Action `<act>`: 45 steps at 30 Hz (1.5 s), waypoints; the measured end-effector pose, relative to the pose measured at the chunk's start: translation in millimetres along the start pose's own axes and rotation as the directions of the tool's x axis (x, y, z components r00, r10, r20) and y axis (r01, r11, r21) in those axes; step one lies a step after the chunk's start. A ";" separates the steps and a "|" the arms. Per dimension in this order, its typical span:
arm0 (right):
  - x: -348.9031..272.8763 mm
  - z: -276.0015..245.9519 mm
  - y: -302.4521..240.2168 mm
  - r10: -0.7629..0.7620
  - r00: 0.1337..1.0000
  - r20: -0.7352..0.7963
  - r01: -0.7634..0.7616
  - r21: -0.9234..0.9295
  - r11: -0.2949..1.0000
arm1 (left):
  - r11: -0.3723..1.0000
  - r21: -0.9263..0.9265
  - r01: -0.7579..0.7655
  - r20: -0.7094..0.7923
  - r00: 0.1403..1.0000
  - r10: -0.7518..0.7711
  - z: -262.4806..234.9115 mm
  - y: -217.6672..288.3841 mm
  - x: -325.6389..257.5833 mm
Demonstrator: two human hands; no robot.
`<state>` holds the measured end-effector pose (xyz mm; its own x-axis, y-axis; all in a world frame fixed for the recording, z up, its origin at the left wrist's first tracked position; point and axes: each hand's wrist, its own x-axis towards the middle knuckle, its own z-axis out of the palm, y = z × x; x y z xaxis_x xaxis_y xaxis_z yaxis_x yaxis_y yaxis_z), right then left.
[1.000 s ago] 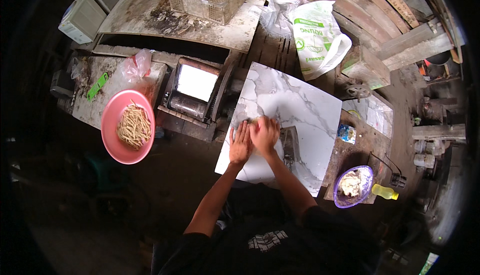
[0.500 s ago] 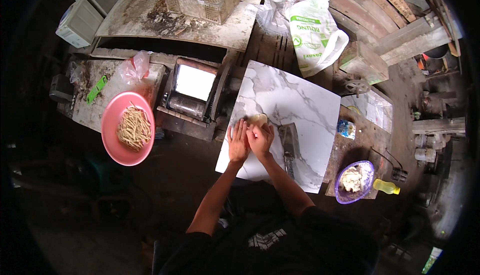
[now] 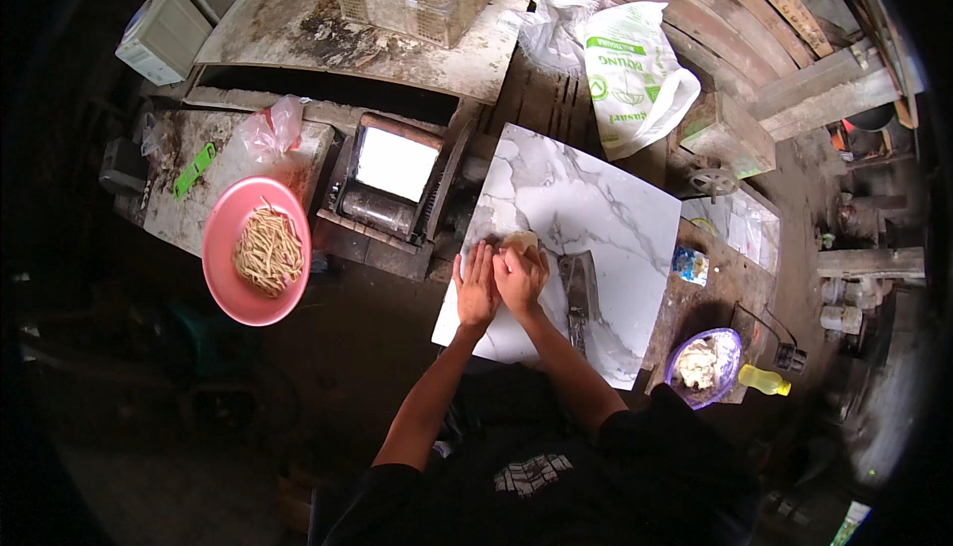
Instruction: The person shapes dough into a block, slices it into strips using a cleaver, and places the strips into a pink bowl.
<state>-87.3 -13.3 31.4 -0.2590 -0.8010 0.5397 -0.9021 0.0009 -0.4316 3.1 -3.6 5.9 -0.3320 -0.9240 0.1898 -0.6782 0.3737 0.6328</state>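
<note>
1. Head view: a pale lump of dough (image 3: 521,239) lies on the marbled desk (image 3: 615,218), left of its middle, showing just beyond the fingers of the right hand (image 3: 519,278).
2. Left-hand grip: the left hand (image 3: 477,285) lies flat, fingers straight and together, closed round nothing visible. Right-hand grip: the fingers are bent at the dough's near edge; whether they pinch any of it cannot be told.
3. The dough could skid or roll forward, since both hands are on its near side and nothing visible backs its far side.
4. It could also stick and tear if the surface beneath carries too little flour; that cannot be judged from this height.
5. A dark broad-bladed tool (image 3: 578,293) lies just right of the right forearm (image 3: 566,357); a wider stroke could knock it or bring skin against its edge.
6. Compared with one second ago, the right hand is drawn nearer the body and less curled over the dough, so more of the lump shows, and more of the tool too. Against half a second ago, little differs beyond a slight shift of view.
</note>
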 end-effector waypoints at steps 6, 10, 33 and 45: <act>78.9 26.9 13.0 0.436 0.771 0.464 -0.405 -0.171 0.898 | 0.999 0.014 -0.036 0.044 0.998 0.036 -6.1 1.1 4.0; 37.4 16.3 2.6 0.238 0.922 0.306 -0.162 -0.254 0.953 | 0.995 -0.038 -0.089 -0.073 0.994 0.086 4.6 -2.4 -0.2; 12.7 12.5 4.7 0.013 1.000 -0.009 -0.014 -0.095 0.995 | 0.998 0.011 -0.054 -0.018 0.998 0.054 0.1 -1.5 -1.3; -15.0 -19.3 9.8 -0.144 0.989 0.036 0.145 -0.035 0.989 | 0.998 -0.059 -0.028 -0.040 0.999 0.026 4.4 -2.5 -2.9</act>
<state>-98.9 10.3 33.1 -0.1140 -0.8139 0.5698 -0.9415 -0.0946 -0.3235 2.8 -1.6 0.5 -0.3226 -0.9167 0.2359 -0.6287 0.3938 0.6705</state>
